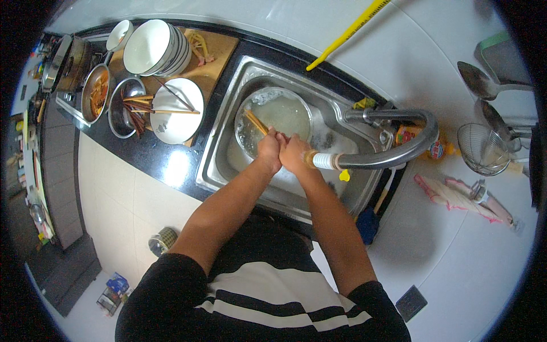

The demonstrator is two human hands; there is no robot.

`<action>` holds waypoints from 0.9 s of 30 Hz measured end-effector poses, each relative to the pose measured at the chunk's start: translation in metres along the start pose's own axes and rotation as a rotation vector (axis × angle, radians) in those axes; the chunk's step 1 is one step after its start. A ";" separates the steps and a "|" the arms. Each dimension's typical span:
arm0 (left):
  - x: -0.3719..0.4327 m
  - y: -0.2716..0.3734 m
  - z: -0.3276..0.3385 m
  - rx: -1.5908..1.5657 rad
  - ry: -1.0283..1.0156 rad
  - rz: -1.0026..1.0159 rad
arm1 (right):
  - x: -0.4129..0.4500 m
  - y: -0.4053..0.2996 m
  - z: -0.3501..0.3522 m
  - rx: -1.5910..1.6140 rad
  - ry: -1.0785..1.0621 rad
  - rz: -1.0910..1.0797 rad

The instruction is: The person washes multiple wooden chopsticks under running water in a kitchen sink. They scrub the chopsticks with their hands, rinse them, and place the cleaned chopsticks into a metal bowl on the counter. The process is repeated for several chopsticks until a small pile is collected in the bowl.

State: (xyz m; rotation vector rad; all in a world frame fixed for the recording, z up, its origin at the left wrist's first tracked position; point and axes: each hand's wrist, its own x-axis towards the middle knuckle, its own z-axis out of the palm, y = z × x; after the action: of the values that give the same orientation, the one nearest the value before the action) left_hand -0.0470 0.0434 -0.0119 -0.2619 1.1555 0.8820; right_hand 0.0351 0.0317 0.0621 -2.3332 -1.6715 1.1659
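Observation:
My left hand (269,149) and my right hand (294,152) meet over the near edge of a round metal basin (310,124), both closed around a bundle of wooden chopsticks (255,121). The tips point away to the upper left, above cloudy, sudsy water. The basin stands in a stainless steel sink (226,102) that also holds foamy water. Just right of my right hand is the outlet end of a curved metal faucet (384,160). The hands hide the rest of the chopsticks.
Left of the sink, a wooden board (224,47) bears stacked bowls (147,47) and a white plate (177,124) with chopsticks. Beside them are a metal bowl (128,87) with more chopsticks and a pan of food (99,96). An orange bottle (436,147) stands behind the faucet; a wire strainer (483,147) hangs at right.

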 end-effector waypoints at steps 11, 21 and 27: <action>-0.004 -0.007 0.030 -0.005 -0.010 -0.272 | -0.092 0.055 -0.029 -0.039 -0.042 0.064; -0.027 0.029 0.047 -0.161 -0.135 -0.322 | -0.098 0.095 -0.018 -0.071 0.053 -0.063; -0.019 0.008 0.031 -0.114 -0.155 -0.145 | -0.090 0.083 -0.019 -0.128 -0.024 -0.112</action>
State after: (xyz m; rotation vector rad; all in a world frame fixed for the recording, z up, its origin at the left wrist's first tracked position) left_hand -0.0342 0.0584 0.0200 -0.3597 0.9325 0.8257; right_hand 0.0997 -0.0705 0.0881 -2.2688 -1.9118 1.1017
